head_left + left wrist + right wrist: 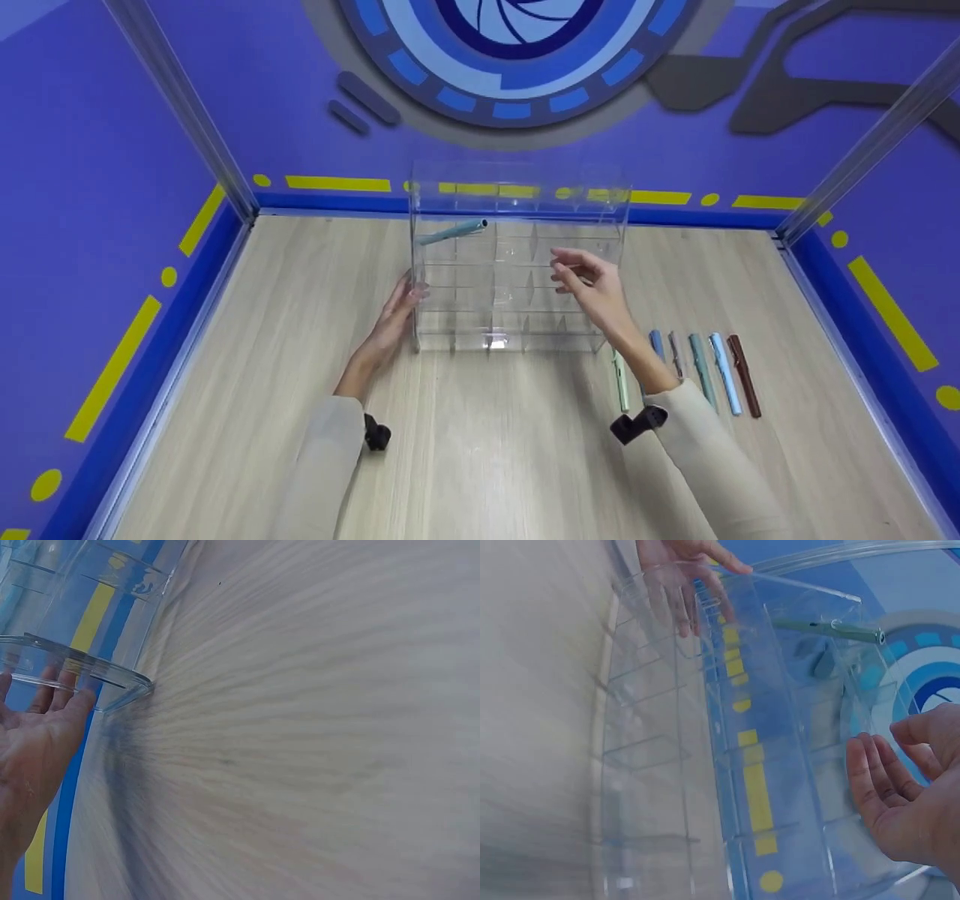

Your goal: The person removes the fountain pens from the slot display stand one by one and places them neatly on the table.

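Observation:
A clear acrylic organizer [510, 300] with a grid of compartments stands upright on the table. My left hand [394, 319] rests against its left side; its fingers lie along the outside of the clear panel in the right wrist view. One teal pen [454, 232] lies tilted in an upper left compartment, its end sticking out toward me. In front of the right columns hovers my right hand [592, 289], fingers loosely bent and holding nothing. It is apart from the pen [832, 631] in the right wrist view.
On the table to the right, several pens lie side by side, among them a brown pen [744, 375], a light blue pen [725, 375] and a light green pen [621, 382]. My right forearm passes over part of the row. Blue printed walls [97, 187] enclose the table.

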Motion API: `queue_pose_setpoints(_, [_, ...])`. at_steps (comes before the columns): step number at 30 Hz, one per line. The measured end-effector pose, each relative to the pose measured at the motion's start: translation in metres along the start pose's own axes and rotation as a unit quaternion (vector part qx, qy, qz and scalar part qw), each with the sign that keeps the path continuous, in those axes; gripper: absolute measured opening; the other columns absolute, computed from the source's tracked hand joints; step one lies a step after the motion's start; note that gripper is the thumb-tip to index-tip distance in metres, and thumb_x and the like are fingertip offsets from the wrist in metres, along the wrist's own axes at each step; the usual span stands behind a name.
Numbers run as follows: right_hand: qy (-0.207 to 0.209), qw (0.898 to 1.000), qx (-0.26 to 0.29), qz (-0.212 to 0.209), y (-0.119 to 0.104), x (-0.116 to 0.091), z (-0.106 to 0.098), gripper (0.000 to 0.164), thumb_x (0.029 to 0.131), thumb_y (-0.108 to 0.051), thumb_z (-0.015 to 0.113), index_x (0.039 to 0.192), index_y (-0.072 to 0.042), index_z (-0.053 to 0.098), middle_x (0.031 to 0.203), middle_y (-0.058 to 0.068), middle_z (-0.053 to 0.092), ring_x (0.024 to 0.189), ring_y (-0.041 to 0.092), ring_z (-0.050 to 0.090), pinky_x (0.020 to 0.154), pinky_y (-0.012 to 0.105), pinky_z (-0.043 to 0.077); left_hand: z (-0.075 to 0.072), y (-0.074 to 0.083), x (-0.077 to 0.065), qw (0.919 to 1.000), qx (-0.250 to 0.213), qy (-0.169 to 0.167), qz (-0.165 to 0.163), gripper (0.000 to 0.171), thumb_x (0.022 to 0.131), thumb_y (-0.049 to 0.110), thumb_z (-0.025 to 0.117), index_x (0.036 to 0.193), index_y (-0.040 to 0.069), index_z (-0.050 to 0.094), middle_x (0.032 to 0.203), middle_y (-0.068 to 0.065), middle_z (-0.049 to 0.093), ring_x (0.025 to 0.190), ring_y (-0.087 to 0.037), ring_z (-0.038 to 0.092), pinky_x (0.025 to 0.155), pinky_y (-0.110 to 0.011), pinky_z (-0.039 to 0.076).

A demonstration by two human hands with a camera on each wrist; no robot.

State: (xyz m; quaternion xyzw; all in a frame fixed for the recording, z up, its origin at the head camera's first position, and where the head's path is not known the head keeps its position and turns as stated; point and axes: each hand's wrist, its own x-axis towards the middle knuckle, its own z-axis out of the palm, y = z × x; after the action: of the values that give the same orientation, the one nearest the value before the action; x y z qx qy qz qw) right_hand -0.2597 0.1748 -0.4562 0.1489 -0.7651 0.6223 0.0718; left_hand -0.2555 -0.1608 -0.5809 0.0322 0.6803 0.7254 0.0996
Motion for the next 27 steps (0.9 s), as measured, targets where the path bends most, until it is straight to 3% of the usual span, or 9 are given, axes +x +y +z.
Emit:
queue_pose_setpoints(8, [-0.025, 0.999, 0.032, -0.008, -0.016, 0.027, 0.038, 0.026, 0.098, 0.003, 0.063, 0.123, 0.009, 0.067, 0.104, 0.018, 0.072, 0.079, 0.005, 0.070, 0.069, 0.024, 0.063, -0.001, 0.000, 0.000, 1.0000, -0.001, -0.003, 0.006, 0.062, 0.113, 0.037, 0.034, 0.166, 0.021, 0.007, 0.165, -0.017, 0.032, 0.158, -0.031, 0.019, 0.132, -0.050, 0.005])
queue_pose_setpoints(16, [-0.036, 0.997, 0.070, 0.004, -0.028, 0.033, 0.072, 0.038, 0.096, 0.004, 0.063, 0.134, 0.007, 0.059, 0.111, 0.013, 0.066, 0.077, 0.007, 0.069, 0.065, 0.024, 0.062, 0.001, -0.002, -0.002, 0.9999, 0.009, -0.004, 0.010, 0.061, 0.113, 0.036, 0.034, 0.166, 0.023, 0.008, 0.165, -0.015, 0.034, 0.159, -0.032, 0.020, 0.132, -0.051, 0.005])
queue_pose_setpoints(23, [-0.039, 0.992, 0.115, 0.035, -0.031, 0.038, 0.089, 0.048, 0.095, 0.009, 0.060, 0.142, 0.004, 0.052, 0.129, 0.025, 0.057, 0.082, 0.016, 0.072, 0.068, 0.028, 0.064, 0.002, -0.002, -0.002, 1.0000, 0.003, 0.001, 0.007, 0.061, 0.113, 0.036, 0.034, 0.166, 0.022, 0.008, 0.166, -0.015, 0.033, 0.158, -0.032, 0.024, 0.132, -0.052, 0.003])
queue_pose_setpoints(27, [-0.047, 0.989, 0.133, 0.045, -0.031, 0.040, 0.095, 0.047, 0.097, 0.009, 0.058, 0.143, 0.003, 0.051, 0.130, 0.026, 0.056, 0.081, 0.014, 0.073, 0.069, 0.027, 0.064, 0.001, -0.003, -0.002, 0.9999, 0.009, 0.010, 0.001, 0.063, 0.112, 0.040, 0.036, 0.166, 0.024, 0.009, 0.165, -0.013, 0.035, 0.158, -0.032, 0.024, 0.132, -0.052, 0.003])
